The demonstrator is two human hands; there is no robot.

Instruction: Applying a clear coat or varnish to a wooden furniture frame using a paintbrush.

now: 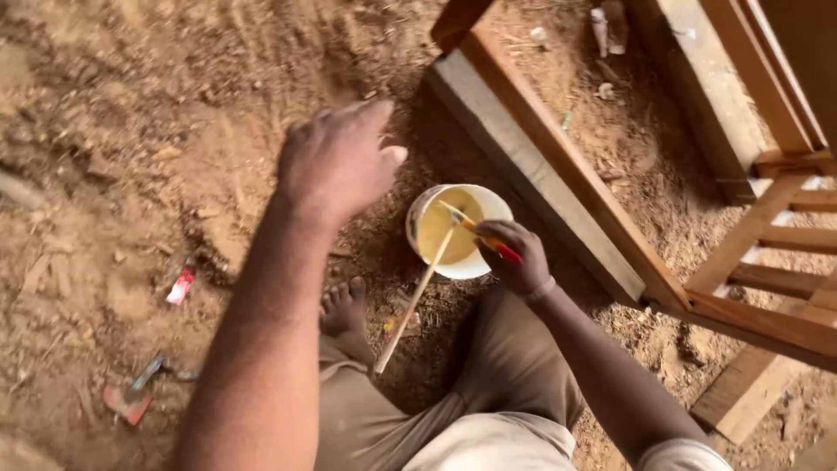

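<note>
Right hand (516, 260): clenched round a red-handled brush (485, 234), its tip over the white bucket (456, 228)
Left hand (340, 157): released, fingers loose, holding nothing, raised left of the bucket
Bucket: just beside the right hand, holding yellow liquid and a thin stick (415, 301)
Wooden frame (567, 166): beyond the right hand, on the dirt floor

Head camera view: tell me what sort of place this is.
Probably an open-air carpentry yard. The ground is bare dirt strewn with wood chips, an unfinished wooden furniture frame stands on it, and the right hand dips a brush into a white bucket of yellowish liquid.
</note>
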